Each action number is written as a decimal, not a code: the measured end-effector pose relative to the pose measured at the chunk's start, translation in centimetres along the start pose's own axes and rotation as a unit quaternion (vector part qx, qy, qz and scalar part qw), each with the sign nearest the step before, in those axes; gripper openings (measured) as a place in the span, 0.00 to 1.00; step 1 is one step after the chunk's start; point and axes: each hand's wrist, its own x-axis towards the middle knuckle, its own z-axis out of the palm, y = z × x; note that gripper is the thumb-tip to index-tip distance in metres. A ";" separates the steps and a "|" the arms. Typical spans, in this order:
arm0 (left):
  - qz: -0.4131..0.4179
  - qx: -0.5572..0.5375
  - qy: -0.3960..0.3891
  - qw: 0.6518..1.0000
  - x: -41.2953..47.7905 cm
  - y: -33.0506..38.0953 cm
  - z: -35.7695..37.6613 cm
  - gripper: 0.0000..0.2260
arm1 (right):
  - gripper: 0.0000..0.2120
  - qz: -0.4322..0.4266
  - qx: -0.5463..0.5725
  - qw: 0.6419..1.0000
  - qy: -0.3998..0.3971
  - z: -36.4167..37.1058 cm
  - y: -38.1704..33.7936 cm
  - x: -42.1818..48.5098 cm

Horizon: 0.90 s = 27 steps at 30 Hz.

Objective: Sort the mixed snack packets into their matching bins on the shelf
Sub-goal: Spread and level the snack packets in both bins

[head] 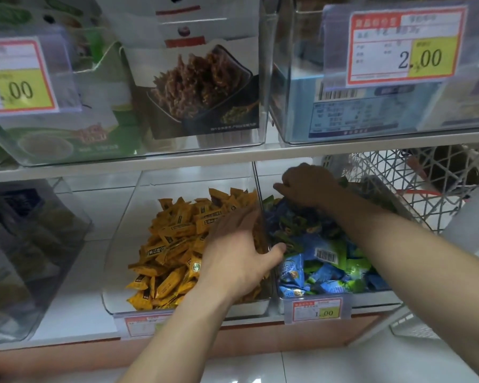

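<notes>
Two clear bins stand side by side on the lower shelf. The left bin (116, 272) holds a heap of yellow snack packets (174, 244). The right bin (371, 298) holds mixed blue and green packets (327, 269). My left hand (238, 250) lies over the divider between the bins, fingers spread on the yellow packets, thumb touching the blue and green ones. My right hand (304, 186) reaches deep into the back of the right bin with curled fingers among the packets; what it holds is hidden.
A white wire basket (415, 183) stands right of the bins. Clear bins with boxed snacks (199, 87) and price tags (404, 45) fill the upper shelf. Another clear bin (25, 244) sits at the lower left. A shelf board (150, 161) runs just above my hands.
</notes>
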 end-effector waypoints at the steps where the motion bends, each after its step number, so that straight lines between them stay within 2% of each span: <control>1: -0.001 0.000 -0.001 1.000 0.0 0.0 0.0 0.34 | 0.18 -0.001 0.037 0.999 0.040 0.3 -0.2 0.6; 3: -0.001 -0.002 0.002 1.000 0.0 0.0 0.1 0.34 | 0.12 -0.001 0.125 0.991 0.042 0.7 -0.7 1.5; 5: 0.002 -0.005 0.010 1.000 0.0 0.0 0.1 0.33 | 0.08 0.008 0.146 0.989 -0.015 1.2 -0.8 2.3; 11: 0.002 -0.006 0.014 1.000 0.1 0.0 0.2 0.32 | 0.29 0.038 0.099 0.985 -0.137 1.7 -0.4 1.8; 14: 0.005 -0.007 0.015 1.000 0.0 0.0 0.1 0.32 | 0.31 0.048 0.101 0.976 -0.189 2.1 -0.3 1.6; 17: 0.006 -0.007 0.014 1.000 -0.1 0.0 0.1 0.32 | 0.28 0.047 0.137 0.959 -0.245 2.3 -0.6 1.6; 23: 0.011 -0.008 0.016 1.000 0.0 -0.1 0.2 0.31 | 0.17 0.013 0.205 0.947 -0.247 2.2 -0.5 1.5; 25: 0.013 -0.010 0.019 1.000 0.0 0.0 0.1 0.30 | 0.10 0.008 0.255 0.941 -0.222 1.9 0.0 1.2; 27: 0.013 -0.010 0.017 1.000 0.1 0.0 0.1 0.30 | 0.09 -0.001 0.297 0.933 -0.201 1.3 0.2 0.6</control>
